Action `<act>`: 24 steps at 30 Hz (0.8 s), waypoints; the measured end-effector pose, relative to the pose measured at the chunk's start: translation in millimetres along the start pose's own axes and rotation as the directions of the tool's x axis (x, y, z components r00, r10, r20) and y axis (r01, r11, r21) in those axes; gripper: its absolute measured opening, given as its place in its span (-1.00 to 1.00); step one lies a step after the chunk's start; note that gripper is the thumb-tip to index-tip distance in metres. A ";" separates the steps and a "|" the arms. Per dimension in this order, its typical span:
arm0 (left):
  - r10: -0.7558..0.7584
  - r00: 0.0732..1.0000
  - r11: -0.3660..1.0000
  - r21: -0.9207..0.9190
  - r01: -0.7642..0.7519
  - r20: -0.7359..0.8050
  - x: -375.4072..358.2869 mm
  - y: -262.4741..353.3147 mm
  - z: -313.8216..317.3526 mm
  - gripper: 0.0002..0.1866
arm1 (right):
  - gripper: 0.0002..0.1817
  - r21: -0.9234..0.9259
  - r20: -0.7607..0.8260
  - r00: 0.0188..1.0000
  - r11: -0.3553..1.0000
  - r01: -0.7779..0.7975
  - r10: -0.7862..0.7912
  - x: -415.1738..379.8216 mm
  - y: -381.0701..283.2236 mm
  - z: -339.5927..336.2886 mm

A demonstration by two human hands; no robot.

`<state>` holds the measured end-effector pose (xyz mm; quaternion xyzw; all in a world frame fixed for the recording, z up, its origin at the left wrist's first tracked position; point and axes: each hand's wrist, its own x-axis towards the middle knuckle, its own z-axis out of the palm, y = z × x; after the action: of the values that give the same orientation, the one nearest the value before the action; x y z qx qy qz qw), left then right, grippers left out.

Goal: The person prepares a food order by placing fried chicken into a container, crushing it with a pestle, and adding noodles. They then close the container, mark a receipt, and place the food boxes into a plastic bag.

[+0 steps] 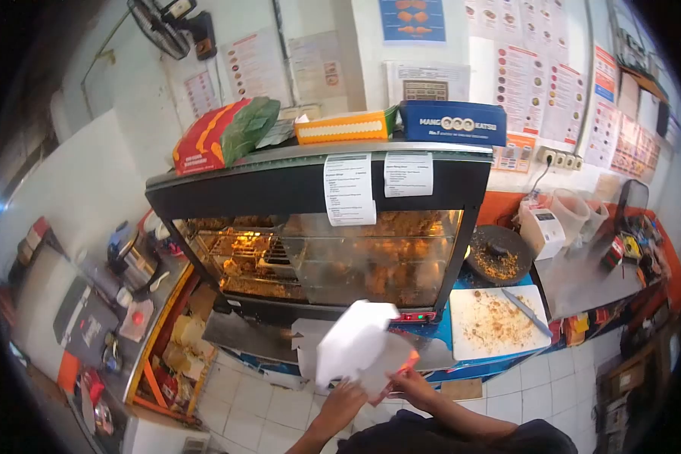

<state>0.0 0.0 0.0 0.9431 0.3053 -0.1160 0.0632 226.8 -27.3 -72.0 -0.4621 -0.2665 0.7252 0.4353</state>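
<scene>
Nearest the camera is a white folded paper carton [359, 344], its lower right side orange-red, held up in front of the display cabinet [371, 291]. The left hand [340, 405] has its fingers bent close together against the carton's bottom edge; its thumb's place I cannot tell. The right hand [412, 387] pinches the orange-red edge between thumb and fingers.

From the far left, a metal-topped counter [145, 348] carries a silver flask [132, 261]; the lettering on a dark box beside it is too blurred to read. White floor tiles [261, 401] show between this counter and the person.

On the cabinet's top, a red and green pack [223, 136] has small unreadable print, then comes a yellow-orange box [344, 127], then a blue box [454, 122] reading "MANG" and "KATSU" around three round marks, with "No.1" beneath. A long receipt [349, 189] and a shorter receipt [408, 175] hang from the front edge, their print too small to read. Fried pieces sit behind the glass.

Right of the cabinet, a dark round dish [499, 256] holds crumbs. Below it, a crumb-strewn white board [492, 325] bears a knife [527, 311], its handle reaching the board's right edge. Tiles also show below the board.
</scene>
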 end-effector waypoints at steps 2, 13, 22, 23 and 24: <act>0.129 0.796 0.991 0.092 -0.093 -0.591 11.8 13.9 18.3 -0.44 | -0.57 0.401 -0.139 0.949 0.893 -0.205 0.281 -6.7 15.7 -36.7; -0.662 0.677 0.740 -0.423 0.523 -0.321 79.2 -51.8 174.5 -0.66 | -0.64 0.667 -0.130 0.991 0.741 0.075 0.016 115.5 94.6 -145.9; -0.749 0.373 0.662 -0.643 0.384 -0.548 9.6 1.8 70.1 -0.75 | -0.44 -0.023 0.280 0.904 0.944 -0.329 0.322 80.7 31.5 -7.2; -0.748 0.361 0.663 -0.659 0.356 -0.557 5.1 8.0 68.2 -0.71 | -0.41 0.012 0.339 0.896 0.951 -0.308 0.286 82.9 27.2 12.2; -0.748 0.348 0.662 -0.673 0.329 -0.566 0.3 15.4 65.0 -0.68 | -0.38 0.049 0.395 0.885 0.956 -0.289 0.247 81.9 30.5 25.2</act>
<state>-2.4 -24.6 -62.0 0.6781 0.6181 0.3883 0.0861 176.4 30.4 -121.0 -0.3192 -0.2415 0.8679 0.2941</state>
